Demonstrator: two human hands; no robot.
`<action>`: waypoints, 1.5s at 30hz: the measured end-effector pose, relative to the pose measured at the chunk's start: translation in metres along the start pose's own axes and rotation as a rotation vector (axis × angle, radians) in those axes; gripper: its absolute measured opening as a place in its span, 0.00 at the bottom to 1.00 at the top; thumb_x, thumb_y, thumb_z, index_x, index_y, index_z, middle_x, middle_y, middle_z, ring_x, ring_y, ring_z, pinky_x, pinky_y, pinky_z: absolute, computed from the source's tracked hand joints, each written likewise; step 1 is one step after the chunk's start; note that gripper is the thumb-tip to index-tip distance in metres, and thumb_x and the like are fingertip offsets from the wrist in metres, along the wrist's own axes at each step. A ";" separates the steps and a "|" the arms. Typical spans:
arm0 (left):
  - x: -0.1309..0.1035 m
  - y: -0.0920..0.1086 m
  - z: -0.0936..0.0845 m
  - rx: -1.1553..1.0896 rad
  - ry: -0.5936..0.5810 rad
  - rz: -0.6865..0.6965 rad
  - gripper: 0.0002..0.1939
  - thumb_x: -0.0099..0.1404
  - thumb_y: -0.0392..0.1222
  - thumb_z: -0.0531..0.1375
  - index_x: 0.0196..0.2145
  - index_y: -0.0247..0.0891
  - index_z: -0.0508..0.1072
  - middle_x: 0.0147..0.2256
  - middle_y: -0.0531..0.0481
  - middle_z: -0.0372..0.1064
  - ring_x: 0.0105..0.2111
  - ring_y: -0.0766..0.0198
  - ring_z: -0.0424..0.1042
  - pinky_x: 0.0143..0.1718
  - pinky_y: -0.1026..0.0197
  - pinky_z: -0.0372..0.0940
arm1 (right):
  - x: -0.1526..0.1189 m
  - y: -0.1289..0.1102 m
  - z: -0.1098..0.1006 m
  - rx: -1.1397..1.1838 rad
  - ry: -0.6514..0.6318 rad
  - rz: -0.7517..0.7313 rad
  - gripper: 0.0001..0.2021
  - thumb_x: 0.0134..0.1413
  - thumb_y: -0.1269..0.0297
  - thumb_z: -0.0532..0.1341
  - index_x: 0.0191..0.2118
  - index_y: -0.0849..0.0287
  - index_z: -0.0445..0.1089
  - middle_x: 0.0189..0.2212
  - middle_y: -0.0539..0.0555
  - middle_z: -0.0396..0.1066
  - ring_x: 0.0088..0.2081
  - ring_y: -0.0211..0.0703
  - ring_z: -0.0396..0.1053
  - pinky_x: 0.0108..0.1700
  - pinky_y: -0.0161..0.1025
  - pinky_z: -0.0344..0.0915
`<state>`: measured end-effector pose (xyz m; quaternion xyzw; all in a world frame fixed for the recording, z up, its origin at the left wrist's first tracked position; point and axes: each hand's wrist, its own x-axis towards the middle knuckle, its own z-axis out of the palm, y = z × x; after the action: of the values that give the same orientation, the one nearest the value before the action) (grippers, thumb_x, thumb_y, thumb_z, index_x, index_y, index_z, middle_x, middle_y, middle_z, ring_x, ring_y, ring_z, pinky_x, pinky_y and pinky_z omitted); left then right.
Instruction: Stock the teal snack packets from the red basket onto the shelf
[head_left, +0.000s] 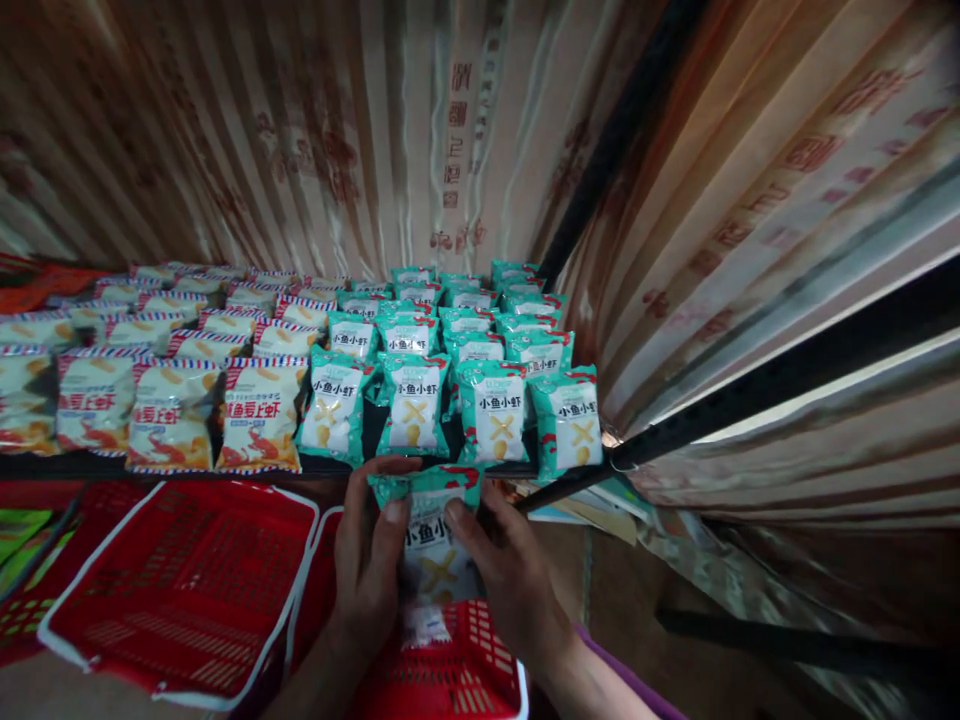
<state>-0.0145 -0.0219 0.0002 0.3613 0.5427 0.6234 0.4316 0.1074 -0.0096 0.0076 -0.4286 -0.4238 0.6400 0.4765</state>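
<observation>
Between my two hands is a teal-and-white snack bag with a picture of yellow crossed sticks on its front. My left hand grips its left side, thumb on the front. On the right side, my right hand presses a thumb near the top of the same bag. Both hands hold it upright above a red basket, just in front of the shelf edge. Rows of matching teal snack bags stand on the shelf behind it.
Orange-and-white snack bags fill the shelf's left part. Another red basket with white rims sits below left, green packets beyond it. A dark metal post and rail stand at the right. Printed curtains hang behind.
</observation>
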 end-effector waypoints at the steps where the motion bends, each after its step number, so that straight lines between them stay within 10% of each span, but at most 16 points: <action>1: 0.000 0.000 0.002 0.029 -0.012 -0.023 0.21 0.58 0.57 0.57 0.42 0.40 0.70 0.40 0.46 0.73 0.38 0.55 0.71 0.37 0.60 0.66 | 0.001 -0.003 -0.004 -0.015 0.010 -0.002 0.18 0.51 0.50 0.63 0.45 0.54 0.70 0.42 0.53 0.75 0.45 0.49 0.71 0.48 0.44 0.69; 13: -0.018 -0.017 -0.003 0.097 -0.115 -0.220 0.17 0.56 0.56 0.59 0.24 0.38 0.68 0.21 0.55 0.63 0.23 0.66 0.62 0.25 0.66 0.60 | -0.024 0.011 -0.030 -0.277 -0.012 0.133 0.24 0.48 0.43 0.62 0.42 0.57 0.72 0.32 0.52 0.76 0.34 0.48 0.73 0.35 0.39 0.70; 22: -0.015 -0.010 -0.004 0.168 0.111 -0.135 0.20 0.54 0.58 0.60 0.20 0.37 0.70 0.20 0.55 0.64 0.23 0.67 0.60 0.24 0.66 0.56 | -0.030 0.023 -0.043 -0.036 -0.263 0.158 0.33 0.45 0.49 0.67 0.56 0.53 0.61 0.50 0.56 0.70 0.50 0.52 0.69 0.53 0.48 0.65; 28: -0.011 -0.009 -0.016 0.251 0.237 -0.047 0.19 0.57 0.54 0.58 0.18 0.38 0.67 0.18 0.56 0.62 0.22 0.68 0.58 0.24 0.67 0.56 | -0.031 0.023 -0.038 0.062 -0.273 0.254 0.35 0.40 0.55 0.71 0.56 0.54 0.60 0.50 0.57 0.70 0.45 0.50 0.72 0.46 0.46 0.70; 36: 0.001 -0.004 -0.021 0.236 0.352 0.005 0.18 0.61 0.55 0.55 0.24 0.37 0.69 0.22 0.54 0.66 0.24 0.67 0.62 0.25 0.66 0.59 | -0.032 0.036 -0.014 0.355 -0.061 0.354 0.16 0.35 0.62 0.74 0.30 0.60 0.72 0.23 0.47 0.70 0.23 0.32 0.67 0.28 0.32 0.69; 45: 0.001 0.009 -0.030 0.310 0.334 0.110 0.19 0.61 0.51 0.55 0.19 0.38 0.63 0.18 0.57 0.58 0.21 0.70 0.54 0.24 0.67 0.54 | -0.044 0.029 -0.008 0.307 -0.116 0.317 0.15 0.36 0.61 0.74 0.31 0.60 0.73 0.24 0.48 0.72 0.22 0.32 0.65 0.24 0.29 0.66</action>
<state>-0.0440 -0.0319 0.0049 0.3441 0.6754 0.6064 0.2403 0.1154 -0.0563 -0.0156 -0.3745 -0.2755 0.7875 0.4046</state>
